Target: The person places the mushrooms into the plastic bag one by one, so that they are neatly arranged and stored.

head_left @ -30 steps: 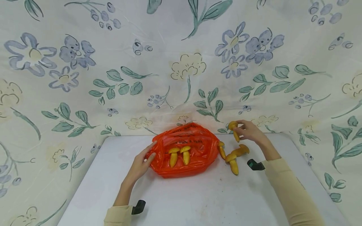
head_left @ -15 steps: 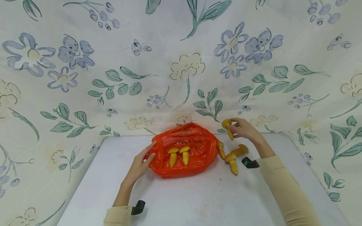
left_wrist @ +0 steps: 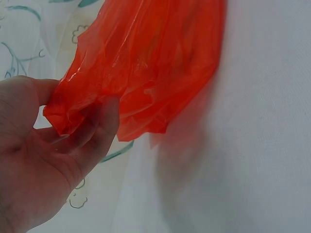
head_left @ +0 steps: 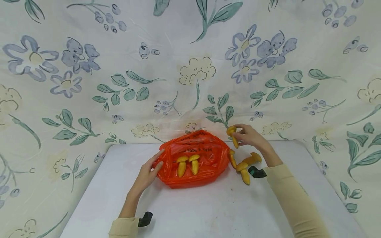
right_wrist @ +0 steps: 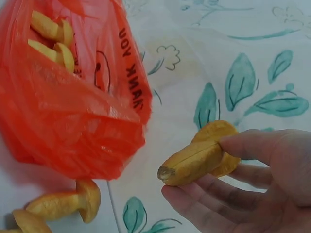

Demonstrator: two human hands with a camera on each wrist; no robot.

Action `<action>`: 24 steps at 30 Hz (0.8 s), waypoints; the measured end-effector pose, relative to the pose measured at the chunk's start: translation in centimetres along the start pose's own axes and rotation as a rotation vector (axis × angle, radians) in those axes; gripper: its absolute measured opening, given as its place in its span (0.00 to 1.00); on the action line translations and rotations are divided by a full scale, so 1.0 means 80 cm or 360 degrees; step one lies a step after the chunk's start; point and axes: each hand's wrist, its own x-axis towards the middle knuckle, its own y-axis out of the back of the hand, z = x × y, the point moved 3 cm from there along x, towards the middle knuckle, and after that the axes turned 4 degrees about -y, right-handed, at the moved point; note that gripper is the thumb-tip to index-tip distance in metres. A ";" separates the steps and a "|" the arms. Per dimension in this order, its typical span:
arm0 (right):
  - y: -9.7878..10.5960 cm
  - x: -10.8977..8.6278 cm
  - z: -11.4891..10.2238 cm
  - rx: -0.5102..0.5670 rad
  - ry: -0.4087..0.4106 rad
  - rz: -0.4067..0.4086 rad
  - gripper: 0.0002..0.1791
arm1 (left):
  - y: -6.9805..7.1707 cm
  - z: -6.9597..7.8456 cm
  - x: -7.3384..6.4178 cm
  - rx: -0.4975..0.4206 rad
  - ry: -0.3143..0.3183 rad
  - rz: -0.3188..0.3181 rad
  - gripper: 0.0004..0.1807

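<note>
A red plastic bag [head_left: 208, 173] with dark lettering lies on the white table, its mouth toward me. Two yellow mushrooms, one on the left [head_left: 182, 167] and one on the right [head_left: 194, 165], are in it, side by side. My left hand [head_left: 148, 172] holds the bag's left edge between thumb and fingers, as the left wrist view also shows. Above the table, right of the bag, my right hand [head_left: 251, 137] pinches another mushroom [right_wrist: 192, 162] by its stem, cap up. The held mushroom is apart from the bag.
Three more mushrooms lie to the bag's right: one beside its edge [head_left: 232, 159], and two close together, one nearer [head_left: 244, 174] and one farther [head_left: 253, 158]. A floral cloth [head_left: 196, 99] hangs behind the table [head_left: 208, 211]. A black device sits on each wrist.
My right hand has moved left toward the bag, carrying the mushroom. The left hand, the bag and the lying mushrooms have stayed in place.
</note>
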 end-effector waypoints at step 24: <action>-0.037 0.009 -0.037 0.0150 0.0056 -0.0056 0.33 | -0.001 0.002 0.000 0.0019 -0.0018 0.0004 0.29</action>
